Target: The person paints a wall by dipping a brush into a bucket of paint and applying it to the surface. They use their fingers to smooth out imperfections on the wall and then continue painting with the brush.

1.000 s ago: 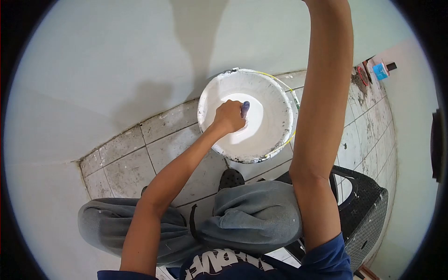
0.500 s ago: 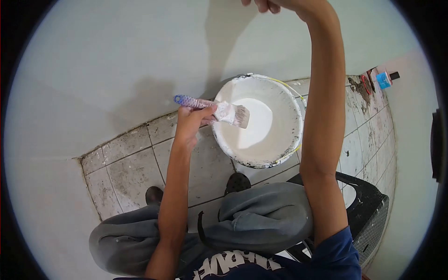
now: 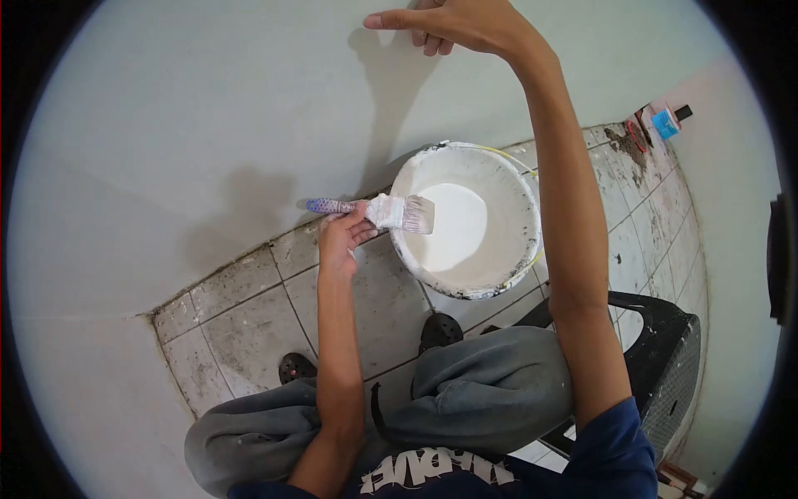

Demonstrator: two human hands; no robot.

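My left hand (image 3: 342, 241) grips a paintbrush (image 3: 385, 213) around its paint-smeared lower handle. The purple patterned handle end points left toward the wall, and the bristles reach over the left rim of a white bucket (image 3: 519, 249). White paint (image 3: 453, 223) lies in the bucket's bottom. Up at the top of the view, my right hand (image 3: 461, 25) is held in front of the pale wall (image 3: 249, 108), one digit stretched out to the left and others partly bent, with nothing in its grasp.
Stained tiles (image 3: 249, 333) cover the floor along the wall. A black step stool (image 3: 665, 358) stands at my right. In the far right corner are a blue-labelled container (image 3: 665, 124) and a red ring-shaped thing (image 3: 636, 135). My dark clogs (image 3: 440, 331) are close below the bucket.
My right hand has come lower and to the left along the wall, showing more of itself. The paintbrush has dropped slightly and turned more level, still in my left hand.
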